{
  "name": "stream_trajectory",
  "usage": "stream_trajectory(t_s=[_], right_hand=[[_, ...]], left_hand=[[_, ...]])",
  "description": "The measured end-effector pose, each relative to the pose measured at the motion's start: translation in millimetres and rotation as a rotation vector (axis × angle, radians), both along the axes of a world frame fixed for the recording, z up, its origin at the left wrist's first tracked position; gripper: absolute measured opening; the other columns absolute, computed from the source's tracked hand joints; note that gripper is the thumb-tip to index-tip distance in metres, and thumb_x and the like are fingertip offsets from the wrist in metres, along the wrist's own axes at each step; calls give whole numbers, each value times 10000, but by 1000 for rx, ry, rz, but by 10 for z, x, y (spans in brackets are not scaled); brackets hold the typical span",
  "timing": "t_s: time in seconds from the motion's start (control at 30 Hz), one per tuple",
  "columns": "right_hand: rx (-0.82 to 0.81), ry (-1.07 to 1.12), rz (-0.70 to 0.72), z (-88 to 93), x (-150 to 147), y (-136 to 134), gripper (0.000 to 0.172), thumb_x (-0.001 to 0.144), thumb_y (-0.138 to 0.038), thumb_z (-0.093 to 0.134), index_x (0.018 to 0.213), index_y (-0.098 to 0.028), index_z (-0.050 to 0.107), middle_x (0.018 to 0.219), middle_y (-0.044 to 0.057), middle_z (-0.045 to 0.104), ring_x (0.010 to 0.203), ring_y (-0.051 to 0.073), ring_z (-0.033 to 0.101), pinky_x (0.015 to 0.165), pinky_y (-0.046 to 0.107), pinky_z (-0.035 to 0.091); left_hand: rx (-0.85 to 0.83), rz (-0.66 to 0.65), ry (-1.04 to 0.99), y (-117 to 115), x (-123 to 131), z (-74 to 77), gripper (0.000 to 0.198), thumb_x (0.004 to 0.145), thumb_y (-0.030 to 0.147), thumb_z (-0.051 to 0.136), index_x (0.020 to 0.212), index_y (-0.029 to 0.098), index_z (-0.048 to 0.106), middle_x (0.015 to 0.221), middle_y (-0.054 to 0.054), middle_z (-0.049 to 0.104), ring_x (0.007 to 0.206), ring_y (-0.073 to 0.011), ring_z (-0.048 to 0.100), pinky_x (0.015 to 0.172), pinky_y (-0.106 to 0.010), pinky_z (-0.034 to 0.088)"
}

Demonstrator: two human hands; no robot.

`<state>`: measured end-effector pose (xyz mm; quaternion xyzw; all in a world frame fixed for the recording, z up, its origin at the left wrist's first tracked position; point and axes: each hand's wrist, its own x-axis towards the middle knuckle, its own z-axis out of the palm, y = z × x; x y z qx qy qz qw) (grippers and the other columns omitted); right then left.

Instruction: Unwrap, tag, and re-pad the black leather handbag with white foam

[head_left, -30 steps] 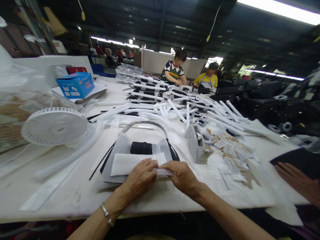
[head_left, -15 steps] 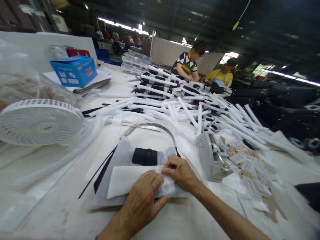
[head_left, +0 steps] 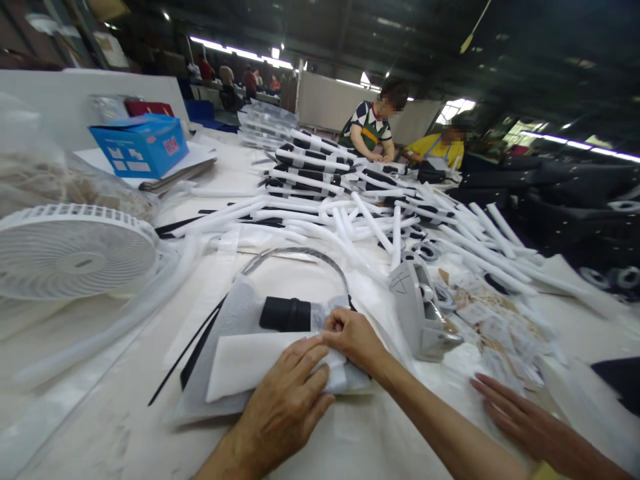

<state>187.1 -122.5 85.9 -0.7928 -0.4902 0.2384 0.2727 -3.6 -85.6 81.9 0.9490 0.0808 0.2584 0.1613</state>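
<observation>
A handbag wrapped in thin translucent wrapping [head_left: 193, 393] lies flat before me, its looped handle [head_left: 300, 251] toward the far side. A folded white foam sheet [head_left: 240, 367] lies across its front, below a black strap piece [head_left: 285, 314]. My left hand [head_left: 287, 393] rests on the foam, fingers extended and thumb apart. Thumb and fingers of my right hand [head_left: 357, 340] are pinched at the sheet's right end, close to my left fingertips. My fingers partly cover that end.
Right of the bag stands a grey tape dispenser [head_left: 420, 310], beside a pile of small tags [head_left: 500, 320]. Another person's hand [head_left: 525, 417] reaches in at lower right. White foam tubes [head_left: 373, 220] lie beyond. At left are a white fan [head_left: 75, 253] and blue box [head_left: 143, 147].
Another person's hand and forearm have come in at the lower right. My right hand's pinch has shifted slightly, nearer my left fingertips. The view has moved a little.
</observation>
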Motion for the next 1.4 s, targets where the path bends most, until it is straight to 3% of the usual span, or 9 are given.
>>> stream_trajectory(t_s=[0.23, 0.33, 0.43, 0.57, 0.67, 0.73, 0.87, 0.97, 1.4], right_hand=[[-8, -123, -123, 59, -49, 176, 298, 632, -418, 787, 596, -191, 598, 574, -32, 588, 572, 123, 497, 543, 245, 300], [64, -49, -109, 206, -40, 88, 251, 753, -429, 678, 695, -188, 636, 602, -28, 609, 582, 126, 540, 546, 229, 363], [182, -13, -167, 456, 144, -253, 293, 863, -443, 503, 820, -188, 641, 655, -8, 638, 576, 146, 579, 536, 241, 424], [395, -157, -479, 679, 770, -949, 310, 786, -497, 563, 862, -214, 664, 826, 53, 707, 758, 232, 645, 715, 321, 486], [366, -189, -690, 622, 1282, -1341, 300, 698, -460, 627, 853, -209, 680, 932, 92, 709, 931, 280, 630, 817, 357, 466], [290, -46, -736, 493, 1485, -1459, 265, 652, -437, 656, 734, -186, 676, 792, 95, 702, 856, 282, 636, 752, 355, 478], [275, 174, -686, 240, 1553, -1425, 326, 686, -440, 612, 779, -136, 684, 643, 49, 675, 569, 179, 596, 569, 295, 469], [314, 257, -702, 196, 1530, -1312, 414, 670, -398, 647, 970, -112, 650, 671, 40, 697, 557, 161, 601, 540, 268, 458], [472, 390, -773, 500, 1404, -1021, 482, 539, -230, 705, 1000, -131, 608, 524, -41, 606, 491, 158, 588, 508, 262, 458]], left_hand=[[73, 10, 34, -21, 49, -70, 106, 874, 173, 539, 975, 198, 556, 1010, -60, 622, 1040, -219, 593, 1053, -484, 443], [85, 26, 39, -35, 37, -61, 107, 857, 150, 544, 945, 210, 546, 993, -47, 617, 996, -206, 601, 1043, -484, 444], [91, 38, 16, -48, 23, -53, 174, 823, 120, 561, 965, 216, 536, 985, -39, 620, 980, -209, 604, 1030, -482, 454], [99, 47, -55, -52, 20, -69, 263, 774, 82, 580, 986, 228, 525, 960, -28, 629, 934, -209, 621, 1005, -465, 483], [119, 57, -87, -44, 22, -86, 285, 758, 74, 607, 984, 226, 525, 961, -29, 638, 920, -218, 633, 992, -471, 499], [134, 57, -90, -35, 22, -95, 291, 753, 77, 626, 985, 219, 525, 966, -37, 642, 922, -229, 639, 978, -480, 510], [157, 46, -83, -23, 24, -106, 282, 761, 80, 630, 986, 212, 522, 969, -48, 646, 929, -241, 644, 964, -493, 521], [163, 47, -85, -22, 29, -103, 282, 762, 77, 633, 983, 215, 526, 962, -44, 649, 924, -239, 647, 962, -494, 524], [194, 51, -180, -22, 24, -81, 294, 733, 79, 615, 972, 230, 538, 922, -34, 664, 875, -235, 668, 920, -455, 560]])
